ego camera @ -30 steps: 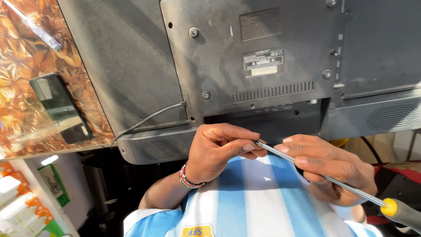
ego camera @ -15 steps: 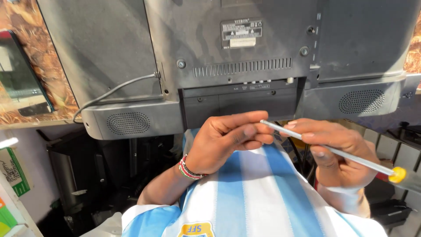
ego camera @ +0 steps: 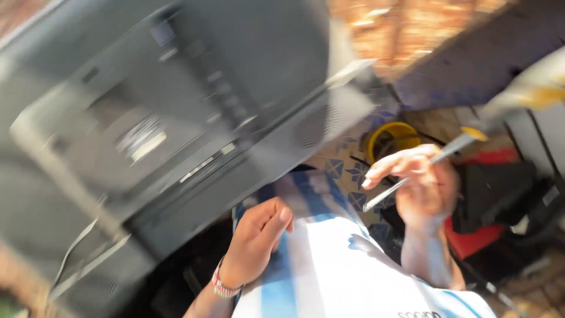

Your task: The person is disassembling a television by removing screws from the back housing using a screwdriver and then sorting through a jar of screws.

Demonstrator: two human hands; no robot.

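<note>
Place: under the tilted back of a grey television (ego camera: 147,118), seen from above and much blurred by camera motion.
Right hand: the right hand (ego camera: 421,182) is closed around a long screwdriver (ego camera: 412,174), fingers wrapped on the metal shaft; the yellow part of the handle sits up and to the right, the tip points down-left toward the striped shirt (ego camera: 329,259).
Left hand: the left hand (ego camera: 256,241) is loosely curled with fingers together, holding nothing that I can make out, and rests just beside the television's lower edge, against the shirt (a beaded bracelet (ego camera: 223,285) is on the wrist).
Screwdriver: held in the air, apart from the television; its tip touches no screw.
Television: back cover on, a pale label and a row of vents visible, a cable (ego camera: 73,253) hanging at lower left.
Progress: judging from this, no panel is off and the tool is not engaged, so any work on the back cover looks unstarted or paused.
Nearby: a yellow round tub (ego camera: 395,138) and a red object (ego camera: 477,241) on the floor to the right.
</note>
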